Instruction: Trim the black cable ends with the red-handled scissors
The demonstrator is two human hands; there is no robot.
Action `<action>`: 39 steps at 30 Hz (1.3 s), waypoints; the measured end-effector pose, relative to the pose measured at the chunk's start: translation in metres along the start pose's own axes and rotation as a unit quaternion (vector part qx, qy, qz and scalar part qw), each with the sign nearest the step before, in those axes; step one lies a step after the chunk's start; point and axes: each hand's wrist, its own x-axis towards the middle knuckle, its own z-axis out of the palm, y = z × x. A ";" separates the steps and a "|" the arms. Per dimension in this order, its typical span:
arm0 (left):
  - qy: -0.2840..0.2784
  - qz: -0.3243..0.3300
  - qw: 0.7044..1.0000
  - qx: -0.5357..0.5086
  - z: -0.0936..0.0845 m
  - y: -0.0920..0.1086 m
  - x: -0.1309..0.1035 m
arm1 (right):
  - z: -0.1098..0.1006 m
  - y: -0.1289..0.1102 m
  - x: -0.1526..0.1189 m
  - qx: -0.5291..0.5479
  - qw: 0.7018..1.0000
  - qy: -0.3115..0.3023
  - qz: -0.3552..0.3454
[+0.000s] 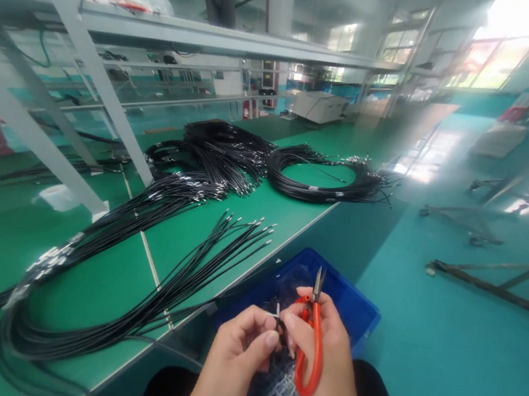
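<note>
My left hand (pixel 242 350) pinches the end of a black cable (pixel 279 327) between thumb and fingers, above a blue bin (pixel 362 303). In my right hand (pixel 333 351) are scissors (pixel 313 361) with red handles, their short blades pointing up and away. The thumb and forefinger of that hand also meet at the cable end, where a small whitish piece shows. Fingers hide most of the cable end. Clear and white scraps (pixel 281 390) lie in the bin below my hands. A bundle of black cables (pixel 180 278) with pale tips reaches across the bench towards me.
On the green bench (pixel 91 291) lie a coiled cable bundle (pixel 316 190) and a heap of black cables (pixel 222 150). A white shelf frame (pixel 94 61) rises at the left and back. Wheeled stand legs (pixel 493 284) stand on the floor at right.
</note>
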 end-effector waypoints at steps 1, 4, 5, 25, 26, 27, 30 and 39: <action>0.002 -0.003 1.000 -0.003 -0.001 0.001 0.000 | -0.003 0.001 0.000 -0.016 1.000 0.005 -0.012; 0.005 -0.007 1.000 -0.006 -0.002 0.002 0.001 | -0.011 0.004 0.000 -0.100 0.993 0.020 -0.067; 0.005 -0.008 1.000 -0.007 -0.002 0.002 0.002 | -0.013 0.004 0.000 -0.132 0.987 0.020 -0.089; 0.049 -0.008 0.999 -0.001 0.001 0.003 0.003 | -0.014 -0.005 0.001 -0.284 0.946 0.028 -0.156; 0.047 -0.007 0.999 -0.002 0.001 0.002 0.003 | -0.011 -0.011 0.001 -0.266 0.954 0.019 -0.135; 0.046 -0.005 0.999 -0.003 0.001 0.001 0.004 | -0.008 -0.016 0.002 -0.251 0.961 0.010 -0.120; 0.031 -0.011 0.999 -0.019 0.001 0.001 0.004 | -0.002 -0.025 0.004 -0.211 0.974 -0.008 -0.087; 0.027 -0.072 0.986 -0.150 0.000 0.004 0.006 | -0.004 -0.022 0.007 -0.191 0.980 0.001 -0.056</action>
